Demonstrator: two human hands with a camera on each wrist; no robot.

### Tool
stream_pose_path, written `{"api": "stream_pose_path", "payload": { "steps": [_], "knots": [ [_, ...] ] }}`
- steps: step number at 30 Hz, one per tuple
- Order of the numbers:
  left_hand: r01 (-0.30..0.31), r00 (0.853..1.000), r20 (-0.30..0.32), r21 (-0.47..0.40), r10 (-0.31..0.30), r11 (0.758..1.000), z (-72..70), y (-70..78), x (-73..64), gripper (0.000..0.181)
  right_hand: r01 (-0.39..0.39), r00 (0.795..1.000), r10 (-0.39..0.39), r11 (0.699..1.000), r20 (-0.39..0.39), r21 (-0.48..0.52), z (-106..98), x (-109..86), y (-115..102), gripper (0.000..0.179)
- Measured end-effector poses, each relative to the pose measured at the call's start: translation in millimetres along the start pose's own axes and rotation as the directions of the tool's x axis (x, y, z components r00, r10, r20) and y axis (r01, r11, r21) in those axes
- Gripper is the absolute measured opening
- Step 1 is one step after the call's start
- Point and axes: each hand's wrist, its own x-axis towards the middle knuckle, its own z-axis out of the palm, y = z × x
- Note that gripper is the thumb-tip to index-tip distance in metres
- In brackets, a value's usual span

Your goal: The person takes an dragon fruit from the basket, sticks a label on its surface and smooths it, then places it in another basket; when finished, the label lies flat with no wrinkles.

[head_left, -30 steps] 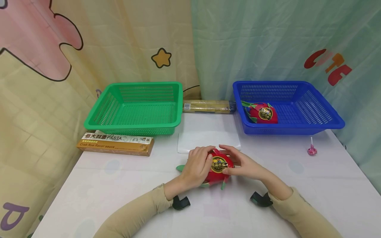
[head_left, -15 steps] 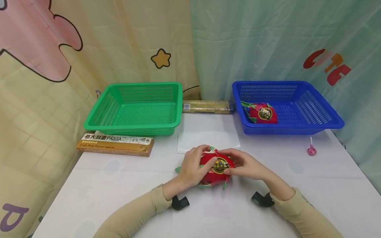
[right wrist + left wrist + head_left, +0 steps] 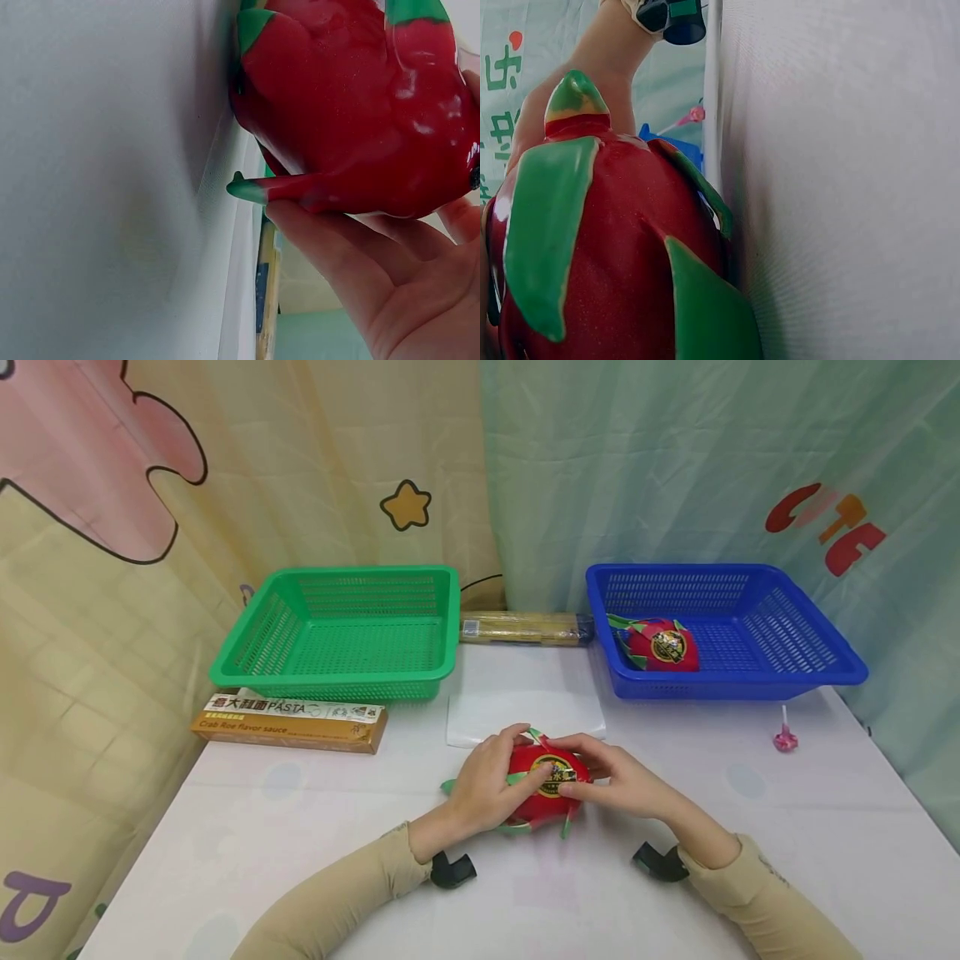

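Both hands are around a red dragon fruit (image 3: 543, 807) with green-tipped scales and a round black-and-gold label, low at the table's front middle. My left hand (image 3: 480, 785) grips its left side, the thumb reaching across to the label. On the opposite side my right hand (image 3: 626, 781) holds it with thumb in front and fingers behind. The left wrist view shows the scaly side of the dragon fruit (image 3: 622, 217) close up, beside the white cloth. In the right wrist view, right-hand fingers (image 3: 337, 255) lie along the dragon fruit (image 3: 337, 97).
A green basket (image 3: 352, 681) stands back left, a pasta box (image 3: 288, 722) before it. At back right, a blue basket (image 3: 738, 681) holds another dragon fruit (image 3: 667, 646). Between them lie a wrapped yellowish pack (image 3: 525, 629) and white sheet (image 3: 525, 714). A lollipop (image 3: 785, 740) lies right.
The left thumb has shifted right over the label, and the dragon fruit has turned a little between the hands. A green scale now shows by the left thumb. Baskets and other items stay put.
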Motion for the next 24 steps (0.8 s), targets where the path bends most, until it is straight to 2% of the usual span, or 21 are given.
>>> {"api": "stream_pose_path", "payload": {
  "steps": [4, 8, 12, 16, 19, 21, 24],
  "knots": [
    [-0.019, 1.0, -0.02, 0.026, 0.019, 0.999, 1.3, 0.5, 0.3, 0.061, 0.014, 1.0, -0.014, 1.0, -0.019, -0.001, 2, 0.1, 0, 0.047],
    [-0.023, 0.999, -0.039, 0.051, 0.025, 0.998, 2.2, 2.6, 0.5, 0.058, 0.006, 0.997, -0.011, 0.998, -0.071, -0.068, 9, 0.9, -3, 0.047],
    [-0.026, 0.998, -0.055, 0.078, 0.031, 0.997, 3.1, 4.8, 0.4, 0.056, -0.08, 0.99, 0.062, 0.986, -0.126, -0.149, 18, 2.2, -6, 0.057],
    [-0.03, 0.998, -0.055, 0.094, 0.036, 0.995, 4.4, 6.8, -0.2, 0.054, -0.169, 0.979, 0.149, 0.975, -0.138, -0.144, 21, 1.8, -8, 0.068],
    [-0.032, 0.999, -0.027, 0.086, 0.034, 0.996, 4.3, 8.8, -0.1, 0.055, -0.172, 0.978, 0.161, 0.981, -0.13, -0.086, 20, -0.6, -8, 0.069],
    [-0.026, 1.0, 0.009, 0.037, 0.026, 0.999, 2.7, 10.7, 1.1, 0.056, -0.169, 0.978, 0.161, 0.984, -0.13, -0.055, 18, -3.7, -6, 0.07],
    [0.009, 0.995, 0.096, -0.068, -0.002, 0.998, -1.9, 13.0, 5.0, 0.058, -0.155, 0.98, 0.15, 0.988, -0.132, -0.023, 13, -10.4, -4, 0.07]
  ]
}}
